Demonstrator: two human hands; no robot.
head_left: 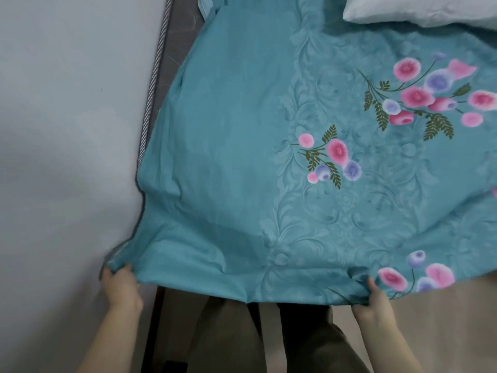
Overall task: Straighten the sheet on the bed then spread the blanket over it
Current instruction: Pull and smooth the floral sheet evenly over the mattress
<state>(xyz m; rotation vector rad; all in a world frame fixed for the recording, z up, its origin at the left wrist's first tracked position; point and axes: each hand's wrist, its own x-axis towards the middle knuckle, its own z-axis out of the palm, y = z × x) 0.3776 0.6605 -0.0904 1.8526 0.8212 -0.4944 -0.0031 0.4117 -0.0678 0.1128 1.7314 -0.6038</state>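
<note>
A teal sheet (228, 146) printed with pink and purple flowers lies spread over the bed, its near edge hanging just past the foot of the bed. My left hand (121, 288) grips the sheet's near left corner beside the wall. My right hand (372, 301) pinches the near edge further right, next to a flower print. The cloth between my hands is slightly bunched with shallow folds. No blanket is in view.
A pale wall (67, 130) runs along the bed's left side. The grey mattress (177, 41) with striped piping shows at the upper left. A light pillow (419, 9) lies at the top right. Beige floor (443, 319) and my trouser legs (228, 340) are below.
</note>
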